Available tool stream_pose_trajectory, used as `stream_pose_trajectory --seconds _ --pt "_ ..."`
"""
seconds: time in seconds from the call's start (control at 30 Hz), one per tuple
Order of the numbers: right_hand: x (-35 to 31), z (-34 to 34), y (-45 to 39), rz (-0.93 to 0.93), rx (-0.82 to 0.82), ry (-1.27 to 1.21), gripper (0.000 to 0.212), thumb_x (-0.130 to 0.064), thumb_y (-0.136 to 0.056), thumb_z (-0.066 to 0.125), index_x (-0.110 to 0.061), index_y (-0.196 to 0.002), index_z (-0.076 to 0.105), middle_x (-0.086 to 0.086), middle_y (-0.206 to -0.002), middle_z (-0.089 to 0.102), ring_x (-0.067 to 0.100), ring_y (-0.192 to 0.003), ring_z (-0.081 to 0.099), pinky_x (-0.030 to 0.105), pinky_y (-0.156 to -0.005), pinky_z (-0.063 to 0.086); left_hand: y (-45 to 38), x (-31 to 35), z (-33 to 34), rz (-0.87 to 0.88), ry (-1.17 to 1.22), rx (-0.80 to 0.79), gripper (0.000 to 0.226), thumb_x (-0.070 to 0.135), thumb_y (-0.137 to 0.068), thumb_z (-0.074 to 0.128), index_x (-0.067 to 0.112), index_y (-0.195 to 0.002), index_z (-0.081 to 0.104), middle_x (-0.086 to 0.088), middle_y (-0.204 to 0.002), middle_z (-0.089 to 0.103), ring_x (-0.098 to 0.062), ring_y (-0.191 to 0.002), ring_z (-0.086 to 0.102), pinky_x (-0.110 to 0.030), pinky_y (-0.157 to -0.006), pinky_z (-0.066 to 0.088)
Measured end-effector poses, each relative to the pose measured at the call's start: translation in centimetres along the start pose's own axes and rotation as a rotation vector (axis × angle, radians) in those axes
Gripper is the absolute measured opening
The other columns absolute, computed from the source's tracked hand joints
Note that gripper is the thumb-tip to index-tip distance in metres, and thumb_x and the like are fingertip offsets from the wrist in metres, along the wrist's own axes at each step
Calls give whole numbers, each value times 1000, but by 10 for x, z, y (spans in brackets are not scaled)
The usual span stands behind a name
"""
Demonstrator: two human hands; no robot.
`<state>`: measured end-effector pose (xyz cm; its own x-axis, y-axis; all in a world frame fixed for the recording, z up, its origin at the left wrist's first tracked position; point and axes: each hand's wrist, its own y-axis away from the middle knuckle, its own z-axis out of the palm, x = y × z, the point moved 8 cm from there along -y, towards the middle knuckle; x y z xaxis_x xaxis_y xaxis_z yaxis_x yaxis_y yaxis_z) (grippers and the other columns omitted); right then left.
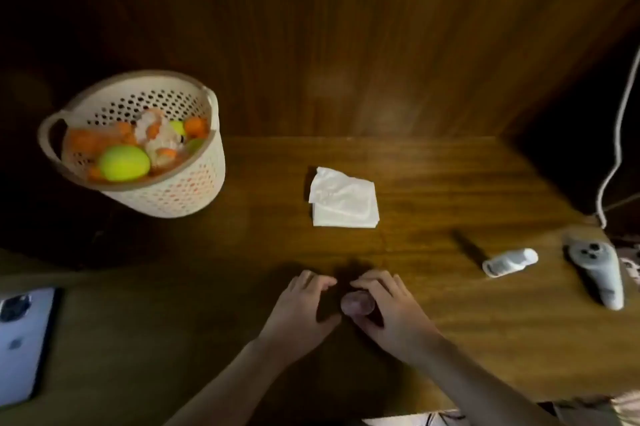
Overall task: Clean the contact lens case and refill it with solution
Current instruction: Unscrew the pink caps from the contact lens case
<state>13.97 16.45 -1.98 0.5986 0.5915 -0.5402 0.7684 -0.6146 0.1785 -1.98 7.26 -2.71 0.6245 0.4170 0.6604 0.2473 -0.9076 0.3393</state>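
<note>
**Both hands at the lens case, tissue and bottle waiting**

While the wooden desk (433, 321) carries many things, only a few serve the task. Largest is the perforated basket (194, 190) of fruit at the far left, well apart from the work. A phone (20, 339) lies at the left edge and a controller (599, 273) at the right; both seem only put aside. The folded tissue (343, 199) lies in the middle, probably ready for wiping. The small white bottle (509, 261) lies on its side to the right, its long axis running left to right.

Near the front edge, the right hand (391, 308) curls its fingers around the contact lens case (357, 303), a small round purplish thing, and grasps it. The left hand (298, 304) is just beside it with curled fingers; what it grips is in shadow, so I cannot tell. I judge they are unscrewing a cap. Only one round part shows, facing upward; its long axis is not visible.
</note>
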Motion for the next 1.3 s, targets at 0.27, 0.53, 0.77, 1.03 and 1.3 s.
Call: stream_pose_trajectory --seconds 0.27,0.53,0.77,1.03,1.3 --pt "23 11 -32 -189 209 -91 48 -38 -93 79 -20 -136 69 -8 -131 69 11 -122 59 15 -107 38 -34 -8 10 253 -79 178 43 63 -100 53 40 -136 62 25 -121 53 10 -102 44 -21 -93 36" --pt "20 9 -55 -285 345 -32 61 -51 -94 70 -27 -148 59 -20 -131 62 -9 -122 49 6 -98 40 -53 -20 2 298 92 316 49 60 -94 61 47 -140 59 35 -117 64 9 -105 60 -18 -82 53" --pt "8 3 -40 -360 401 -33 60 -49 -94 73 -27 -149 61 -14 -134 70 -1 -120 62 21 -102 52 -36 -19 -3 332 144 330 52 32 -95 78 46 -143 61 41 -115 66 20 -110 60 -4 -79 50" --pt "-18 10 38 -536 482 -8 38 -42 -101 67 -27 -136 74 -13 -131 76 -3 -121 65 30 -108 56 28 -7 22 321 399 348 45 19 -96 79 27 -140 69 15 -128 76 3 -120 69 -18 -95 58" --pt "-28 -8 62 -539 537 84 29 -26 -107 65 -22 -133 77 -4 -128 79 11 -116 72 25 -102 57 37 17 24 319 592 304 42 27 -89 84 22 -130 73 6 -119 81 -12 -115 76 -37 -99 62"
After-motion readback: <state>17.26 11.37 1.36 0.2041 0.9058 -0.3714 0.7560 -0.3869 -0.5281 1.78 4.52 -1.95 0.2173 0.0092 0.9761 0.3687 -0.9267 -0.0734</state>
